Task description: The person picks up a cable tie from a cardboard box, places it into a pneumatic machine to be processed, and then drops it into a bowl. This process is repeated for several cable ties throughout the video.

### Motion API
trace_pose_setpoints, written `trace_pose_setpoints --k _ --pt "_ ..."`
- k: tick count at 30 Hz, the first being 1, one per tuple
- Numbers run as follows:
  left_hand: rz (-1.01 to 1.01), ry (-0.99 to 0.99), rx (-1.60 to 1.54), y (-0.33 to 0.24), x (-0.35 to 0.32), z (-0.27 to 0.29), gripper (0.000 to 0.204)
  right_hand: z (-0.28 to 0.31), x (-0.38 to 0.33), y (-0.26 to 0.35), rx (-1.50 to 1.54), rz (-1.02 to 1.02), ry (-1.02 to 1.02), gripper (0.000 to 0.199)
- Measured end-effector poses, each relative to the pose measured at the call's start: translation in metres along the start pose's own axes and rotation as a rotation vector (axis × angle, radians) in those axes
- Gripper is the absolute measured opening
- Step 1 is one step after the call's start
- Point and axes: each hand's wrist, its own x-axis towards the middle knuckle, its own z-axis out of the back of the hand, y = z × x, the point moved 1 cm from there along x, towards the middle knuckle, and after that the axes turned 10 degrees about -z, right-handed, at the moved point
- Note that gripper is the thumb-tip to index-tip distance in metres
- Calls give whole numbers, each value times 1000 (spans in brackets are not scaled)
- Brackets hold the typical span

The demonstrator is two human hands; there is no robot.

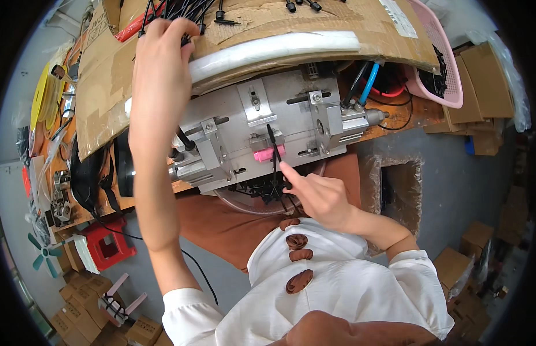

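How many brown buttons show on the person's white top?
3: top button nearest the bench, middle button just below it, bottom button lowest on the white top. Others may be hidden.

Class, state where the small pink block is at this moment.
In the head view, the small pink block sits centrally on the grey metal fixture, behind the thin black cable tie, just above the right hand.

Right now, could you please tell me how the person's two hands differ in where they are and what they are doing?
The left hand reaches far up onto the cardboard sheet, its fingers curled among loose black cable ties; the right hand stays low, near the body. The left arm is stretched long; the right is bent at the elbow. The right forefinger points at a single upright black tie on the metal fixture. Both hands are bare.
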Motion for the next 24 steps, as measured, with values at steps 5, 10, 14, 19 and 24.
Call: trace_pose_setpoints --k 5,10,14,19,24 --pt "-1 166 -46 20 21 -10 22 -12 7 1 -39 3 73 60" --pt "-8 164 -112 26 23 -9 22 -12 9 4 -24 -19 85 60" --pt "-43 65 -92 9 21 3 22 -10 11 9 -27 -56 95 58" --pt "-20 -114 -78 -38 -2 32 43 49 61 6 -108 118 -81 47" --pt "36 -22 49 -107 -85 25 66 83 192 -26 -517 41 -285 26"
